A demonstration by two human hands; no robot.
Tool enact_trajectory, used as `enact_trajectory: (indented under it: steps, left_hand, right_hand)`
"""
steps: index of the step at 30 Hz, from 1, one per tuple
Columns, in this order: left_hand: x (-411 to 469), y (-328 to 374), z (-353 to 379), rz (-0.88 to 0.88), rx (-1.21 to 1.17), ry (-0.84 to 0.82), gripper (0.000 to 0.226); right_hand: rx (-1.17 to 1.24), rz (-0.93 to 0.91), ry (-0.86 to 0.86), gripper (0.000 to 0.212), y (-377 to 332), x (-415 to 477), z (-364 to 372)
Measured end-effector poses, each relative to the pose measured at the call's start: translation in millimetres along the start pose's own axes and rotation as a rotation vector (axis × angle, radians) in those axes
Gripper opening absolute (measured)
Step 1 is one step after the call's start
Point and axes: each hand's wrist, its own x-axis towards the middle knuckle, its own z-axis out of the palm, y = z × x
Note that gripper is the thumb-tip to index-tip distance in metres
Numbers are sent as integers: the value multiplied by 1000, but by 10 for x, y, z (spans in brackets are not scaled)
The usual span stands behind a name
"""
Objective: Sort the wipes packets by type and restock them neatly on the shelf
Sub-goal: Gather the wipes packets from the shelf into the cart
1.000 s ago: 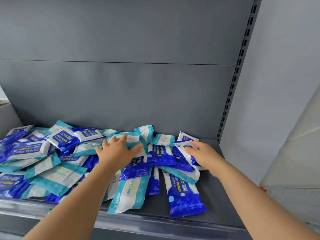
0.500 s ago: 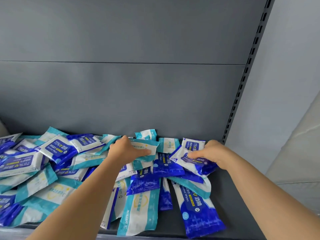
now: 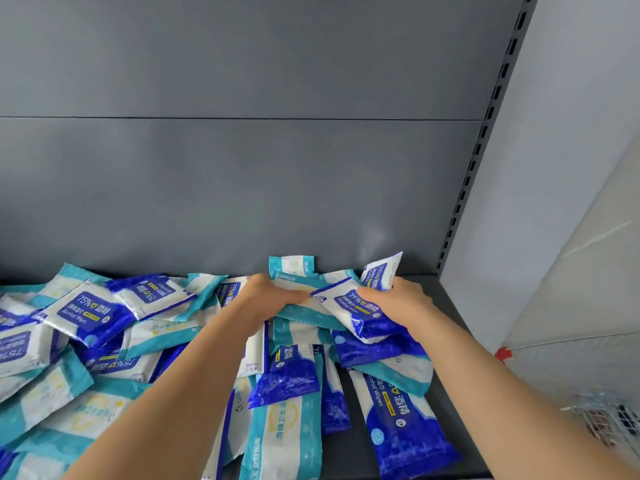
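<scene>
Left hand [image 3: 265,303] grips teal-white soft plastic wipes packet [image 3: 311,282]; right hand [image 3: 403,301] grips blue-white plastic wipes packet [image 3: 349,308]. Likely light, floppy, slick; hold mid-body.

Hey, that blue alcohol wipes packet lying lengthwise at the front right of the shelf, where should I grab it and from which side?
Pinch the blue packet at its near, dark blue end, coming in from the front edge of the shelf. It lies lengthwise toward you with that end bare, while the far end seems tucked under a teal packet.
</scene>
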Motion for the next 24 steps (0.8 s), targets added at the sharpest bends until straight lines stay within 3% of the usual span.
enact_trajectory:
  steps: [3,6,9,15,20,24]
  left_hand:
    - [-20,40,24,15,-95,-91,33]
    - [-57,165,137,45,-218,-164,65]
    - [-129,268,307,111,-63,-135,85]
    - [-238,222,464,66,-225,-111,76]
    - [-397,293,532,64,-513,-202,62]
    - [-447,340,534,133,-433,-193,58]
  right_hand:
    - [61,-47,17,72,97,-64,-54]
    - [301,-102,33,55,193,-56,-73]
    - [577,-131,-35,44,243,-99,-94]
    - [804,-171,-90,30,296,-175,-208]
    - [964,-219,-108,33,290,-312,-321]
    - [980,-230,-105,37,318,-413,-354]
